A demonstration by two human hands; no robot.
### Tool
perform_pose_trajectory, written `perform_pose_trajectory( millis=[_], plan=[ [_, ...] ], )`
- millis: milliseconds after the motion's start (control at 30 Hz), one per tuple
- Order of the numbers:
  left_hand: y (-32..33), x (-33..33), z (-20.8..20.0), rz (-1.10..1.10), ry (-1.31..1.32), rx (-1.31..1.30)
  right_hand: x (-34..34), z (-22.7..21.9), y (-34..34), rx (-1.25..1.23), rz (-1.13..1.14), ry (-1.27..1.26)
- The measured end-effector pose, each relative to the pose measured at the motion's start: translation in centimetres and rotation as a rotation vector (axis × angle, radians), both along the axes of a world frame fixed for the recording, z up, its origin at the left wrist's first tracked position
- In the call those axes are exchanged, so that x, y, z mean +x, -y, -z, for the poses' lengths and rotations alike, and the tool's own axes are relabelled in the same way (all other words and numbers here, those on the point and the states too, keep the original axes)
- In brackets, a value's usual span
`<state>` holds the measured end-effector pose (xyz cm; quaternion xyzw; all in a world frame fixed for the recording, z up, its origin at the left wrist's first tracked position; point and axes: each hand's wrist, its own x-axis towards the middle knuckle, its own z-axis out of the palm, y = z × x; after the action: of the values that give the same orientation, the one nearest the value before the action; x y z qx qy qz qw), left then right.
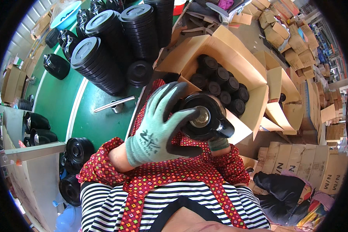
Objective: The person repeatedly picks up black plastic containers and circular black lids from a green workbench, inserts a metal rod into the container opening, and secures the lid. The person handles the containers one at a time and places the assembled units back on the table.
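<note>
A glossy black spouted jug (216,125) is held in front of my chest, above the red patterned apron. Inside its round opening lies a shiny metal disc (200,117). My left hand (158,123), in a green glove with a dark palm, is at the jug's left side with fingers spread. One fingertip reaches the disc's edge; I cannot tell if it presses on it. My right hand (219,144) is behind and under the jug, supporting it. Only its green glove cuff shows, and the jug hides the fingers.
Right of the jug, an open cardboard box (236,54) holds several black cylindrical pieces (220,83). The green table (91,123) at left carries stacked black lids (98,65), shiny black jug parts (56,65) and a metal rod (114,103). Flat cartons (297,162) stand lower right.
</note>
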<state>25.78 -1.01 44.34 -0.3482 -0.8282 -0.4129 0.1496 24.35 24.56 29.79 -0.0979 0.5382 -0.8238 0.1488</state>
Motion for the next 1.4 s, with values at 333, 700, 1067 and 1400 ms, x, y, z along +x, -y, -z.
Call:
perform_pose_trajectory(
  millis=[333,700,1067,1400],
  plan=[
    [0.4,-0.8,1.6,-0.012,0.103,0.104,0.1,2.5,-3.2,0.126,0.282,-0.084],
    [1.1,4.0,10.7,0.007,0.313,0.170,-3.4,-5.5,-4.9,0.669,0.461,-0.188],
    [22.8,-1.4,19.5,-0.589,0.401,-0.765,-5.0,-3.1,2.2,1.388,-0.003,-0.535],
    [14.3,-0.2,8.9,-0.499,0.585,-0.106,-2.9,-8.1,0.6,0.726,0.013,-0.212]
  ],
)
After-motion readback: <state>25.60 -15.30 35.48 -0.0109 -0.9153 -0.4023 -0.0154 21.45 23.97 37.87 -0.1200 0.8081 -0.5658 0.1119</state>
